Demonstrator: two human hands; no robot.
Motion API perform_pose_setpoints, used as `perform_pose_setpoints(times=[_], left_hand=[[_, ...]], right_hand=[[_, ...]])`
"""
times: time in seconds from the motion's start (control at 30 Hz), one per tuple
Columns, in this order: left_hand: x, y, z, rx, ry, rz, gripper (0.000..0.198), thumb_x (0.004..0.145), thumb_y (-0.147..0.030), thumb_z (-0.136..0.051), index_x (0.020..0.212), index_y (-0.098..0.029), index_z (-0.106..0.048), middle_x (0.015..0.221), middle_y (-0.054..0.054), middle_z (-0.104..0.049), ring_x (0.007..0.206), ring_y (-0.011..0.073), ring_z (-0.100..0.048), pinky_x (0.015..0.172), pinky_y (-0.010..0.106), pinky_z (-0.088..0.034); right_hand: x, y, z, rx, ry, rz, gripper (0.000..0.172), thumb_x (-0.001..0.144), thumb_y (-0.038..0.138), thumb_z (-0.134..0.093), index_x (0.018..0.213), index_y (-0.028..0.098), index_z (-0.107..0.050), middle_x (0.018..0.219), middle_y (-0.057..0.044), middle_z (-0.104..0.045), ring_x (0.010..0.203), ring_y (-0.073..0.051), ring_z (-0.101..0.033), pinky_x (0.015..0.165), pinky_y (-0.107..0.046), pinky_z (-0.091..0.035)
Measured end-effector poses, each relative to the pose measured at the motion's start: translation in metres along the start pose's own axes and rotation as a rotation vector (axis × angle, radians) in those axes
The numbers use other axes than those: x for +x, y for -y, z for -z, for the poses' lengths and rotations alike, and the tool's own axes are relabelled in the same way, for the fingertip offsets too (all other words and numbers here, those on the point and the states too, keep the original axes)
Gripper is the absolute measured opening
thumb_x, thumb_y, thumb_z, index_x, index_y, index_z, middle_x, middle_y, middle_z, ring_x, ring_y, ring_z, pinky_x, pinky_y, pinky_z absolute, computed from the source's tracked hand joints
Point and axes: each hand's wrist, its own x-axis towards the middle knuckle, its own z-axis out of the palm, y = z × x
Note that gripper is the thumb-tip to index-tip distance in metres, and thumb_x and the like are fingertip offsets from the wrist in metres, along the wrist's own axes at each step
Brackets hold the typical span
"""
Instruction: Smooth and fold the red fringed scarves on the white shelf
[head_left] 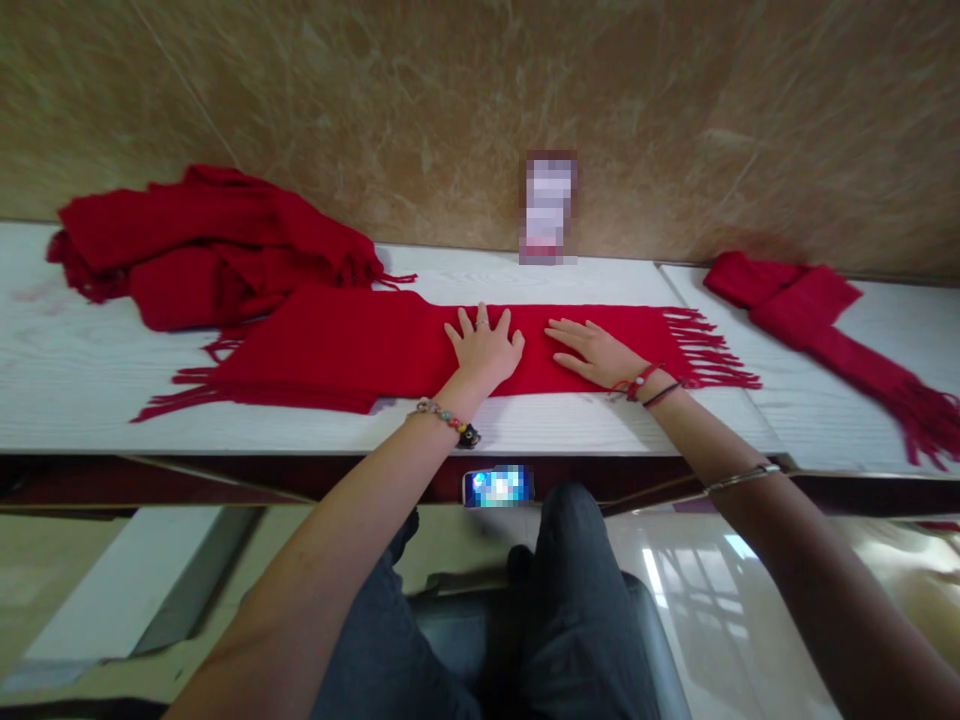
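A red scarf (337,345) with fringed ends lies stretched across the white table, its right half narrower and flat, its left part wider and layered. My left hand (486,348) rests on the middle of the scarf, palm down with fingers spread. To its right, my right hand (596,352) lies flat on the same scarf, fingers extended toward the left. The fringe at the right end spreads out beyond my right wrist. Neither hand grips the cloth.
A crumpled red scarf (217,245) is heaped at the back left, touching the flat one. Another red scarf (810,310) lies folded over at the right. A blurred phone-like object (549,207) leans against the brown wall (375,120). Below the edge of the table (67,420) sits a lit phone (498,487).
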Motion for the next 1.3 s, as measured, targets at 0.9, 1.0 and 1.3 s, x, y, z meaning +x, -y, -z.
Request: perform_pose_setpoints(times=[0.9, 1.0, 1.3], left_hand=[[-0.003, -0.001, -0.002, -0.007, -0.071, -0.039, 0.055, 0.092, -0.042, -0.029, 0.142, -0.021, -0.041, 0.153, 0.012, -0.029, 0.141, 0.0375, -0.020, 0.111, 0.062, -0.019], [-0.001, -0.001, -0.002, -0.007, -0.054, -0.038, 0.056, 0.092, -0.043, -0.029, 0.142, -0.022, -0.040, 0.154, 0.011, -0.028, 0.141, 0.0380, -0.019, 0.110, 0.062, -0.019], [-0.002, -0.002, -0.003, -0.024, -0.120, -0.054, 0.053, 0.092, -0.038, -0.031, 0.141, -0.020, -0.043, 0.153, 0.013, -0.028, 0.141, 0.0389, -0.020, 0.110, 0.062, -0.020]], right_hand=[[0.010, 0.019, -0.008, 0.004, -0.122, -0.163, 0.053, 0.091, 0.041, -0.040, 0.138, 0.017, -0.046, 0.147, -0.013, -0.040, 0.137, -0.028, -0.035, 0.109, -0.054, -0.031], [0.007, 0.020, -0.013, 0.031, -0.099, -0.148, 0.048, 0.092, 0.037, -0.039, 0.135, 0.017, -0.050, 0.144, -0.012, -0.045, 0.134, -0.025, -0.040, 0.110, -0.051, -0.031], [0.008, 0.018, -0.007, 0.053, -0.368, -0.117, 0.047, 0.090, 0.032, -0.042, 0.133, 0.017, -0.053, 0.142, -0.011, -0.048, 0.135, -0.025, -0.039, 0.110, -0.050, -0.034]])
